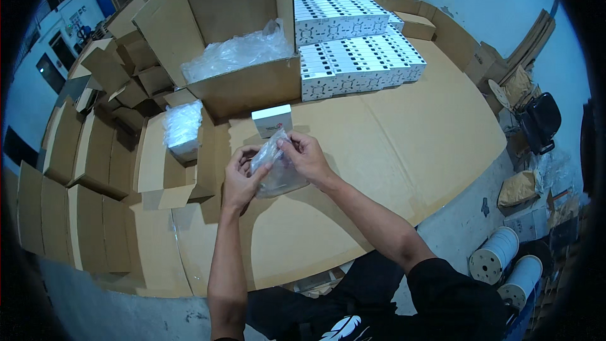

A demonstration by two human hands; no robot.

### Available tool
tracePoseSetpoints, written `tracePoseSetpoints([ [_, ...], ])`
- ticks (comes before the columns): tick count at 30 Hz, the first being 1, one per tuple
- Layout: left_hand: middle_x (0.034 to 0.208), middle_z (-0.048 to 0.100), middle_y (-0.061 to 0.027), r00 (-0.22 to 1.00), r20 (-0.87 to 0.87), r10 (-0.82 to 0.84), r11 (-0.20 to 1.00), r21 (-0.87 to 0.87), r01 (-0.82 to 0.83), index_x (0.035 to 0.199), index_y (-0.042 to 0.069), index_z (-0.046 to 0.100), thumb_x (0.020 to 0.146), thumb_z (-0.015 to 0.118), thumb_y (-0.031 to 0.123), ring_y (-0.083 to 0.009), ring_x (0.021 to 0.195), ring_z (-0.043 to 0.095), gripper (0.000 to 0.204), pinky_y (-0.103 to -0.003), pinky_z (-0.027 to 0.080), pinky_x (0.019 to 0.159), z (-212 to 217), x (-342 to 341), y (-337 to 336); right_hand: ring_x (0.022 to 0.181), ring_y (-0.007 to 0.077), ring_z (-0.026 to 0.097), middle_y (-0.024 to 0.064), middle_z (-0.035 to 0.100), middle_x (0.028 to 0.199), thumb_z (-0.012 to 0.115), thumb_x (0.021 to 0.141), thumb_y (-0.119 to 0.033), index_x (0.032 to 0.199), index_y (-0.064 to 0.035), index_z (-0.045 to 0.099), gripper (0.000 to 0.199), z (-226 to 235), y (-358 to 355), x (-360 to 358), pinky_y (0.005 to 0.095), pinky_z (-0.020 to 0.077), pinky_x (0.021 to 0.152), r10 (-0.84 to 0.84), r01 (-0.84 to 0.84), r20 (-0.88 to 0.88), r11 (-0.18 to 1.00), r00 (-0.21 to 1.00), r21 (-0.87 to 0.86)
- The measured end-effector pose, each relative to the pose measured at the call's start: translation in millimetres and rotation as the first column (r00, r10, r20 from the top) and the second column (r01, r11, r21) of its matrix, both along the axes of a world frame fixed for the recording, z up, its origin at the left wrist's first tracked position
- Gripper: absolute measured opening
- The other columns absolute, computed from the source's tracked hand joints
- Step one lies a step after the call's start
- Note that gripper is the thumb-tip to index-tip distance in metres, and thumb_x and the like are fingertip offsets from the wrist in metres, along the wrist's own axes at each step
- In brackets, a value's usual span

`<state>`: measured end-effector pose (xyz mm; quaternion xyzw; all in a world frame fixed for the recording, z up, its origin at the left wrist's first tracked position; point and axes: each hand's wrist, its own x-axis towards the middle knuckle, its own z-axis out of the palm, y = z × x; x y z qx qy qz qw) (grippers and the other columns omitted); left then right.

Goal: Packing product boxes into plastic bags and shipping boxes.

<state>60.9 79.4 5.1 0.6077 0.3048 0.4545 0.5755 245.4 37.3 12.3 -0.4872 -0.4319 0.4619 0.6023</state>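
Both my hands hold a small clear plastic bag (278, 173) over the cardboard-covered table (404, 132). My left hand (241, 177) grips its left side, fingers curled around it. My right hand (307, 156) pinches the bag's top edge. What is inside the bag cannot be made out. Just beyond my hands stands a small white box (272, 120), upright on the cardboard.
A large open carton (252, 85) holding crumpled clear plastic stands behind the white box. Rows of stacked white boxes (356, 50) fill the far centre. A smaller open carton (173, 164) with wrapped items sits left. Flat cartons pile at left; spools (499, 254) lie on the floor right.
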Motion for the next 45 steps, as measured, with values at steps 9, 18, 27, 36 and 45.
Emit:
tracePoseSetpoints([
  [9, 0.092, 0.061, 0.0028, 0.964, 0.105, 0.245, 0.966, -0.110, -0.234, 0.106, 0.003, 0.060, 0.105, 0.059, 0.018, -0.0033, 0.081, 0.053, 0.014, -0.020, 0.043, 0.068, -10, 6, 9, 0.080, 0.0049, 0.058, -0.0012, 0.064, 0.089, 0.063, 0.101, -0.015, 0.104, -0.0011, 0.066, 0.015, -3, 1, 3, 0.0233, 0.0484, 0.070, 0.177, -0.164, 0.213, 0.983, 0.961, -0.078],
  [18, 0.086, 0.054, 0.0046, 0.971, -0.001, 0.239, 0.968, -0.073, -0.238, 0.100, 0.008, 0.054, 0.107, 0.054, 0.023, -0.0030, 0.076, 0.047, 0.017, -0.021, 0.041, 0.066, -5, 17, -4, 0.077, 0.0073, 0.061, 0.0016, 0.067, 0.092, 0.064, 0.100, -0.015, 0.109, -0.0046, 0.064, 0.013, 1, -5, 5, 0.0231, 0.0492, 0.066, -0.017, -0.025, -0.645, 0.998, 0.764, -0.056],
  [27, 0.081, 0.051, 0.0055, 0.937, -0.024, 0.348, 0.933, 0.105, -0.344, 0.096, 0.009, 0.053, 0.108, 0.052, 0.025, -0.0018, 0.070, 0.042, 0.021, -0.023, 0.035, 0.057, -17, 22, -2, 0.067, 0.0102, 0.052, 0.0015, 0.062, 0.072, 0.057, 0.103, -0.023, 0.088, 0.0013, 0.063, 0.030, -7, -12, -15, 0.0316, 0.0455, 0.064, -0.132, 0.138, 0.064, 0.986, 0.989, -0.093],
  [36, 0.078, 0.052, 0.0026, 0.894, 0.223, 0.388, 0.917, -0.195, -0.349, 0.104, 0.006, 0.053, 0.100, 0.064, 0.008, -0.0026, 0.064, 0.044, 0.012, -0.021, 0.037, 0.055, 9, -2, 3, 0.063, 0.0088, 0.044, -0.0005, 0.052, 0.065, 0.054, 0.105, -0.025, 0.083, 0.0004, 0.060, 0.034, -11, -6, -6, 0.0331, 0.0396, 0.057, -0.328, 0.326, 0.180, 0.944, 0.927, 0.040],
  [45, 0.118, 0.065, -0.0064, 0.833, -0.320, 0.451, 0.619, 0.784, -0.034, 0.116, 0.015, 0.069, 0.067, 0.080, 0.006, -0.0324, 0.124, 0.052, 0.051, -0.045, 0.044, 0.105, 30, -4, -14, 0.069, 0.0091, 0.051, -0.0019, 0.058, 0.080, 0.054, 0.105, -0.025, 0.101, -0.0025, 0.064, 0.025, 3, -12, 11, 0.0285, 0.0430, 0.062, 0.021, -0.060, -0.129, 0.948, 0.991, -0.313],
])
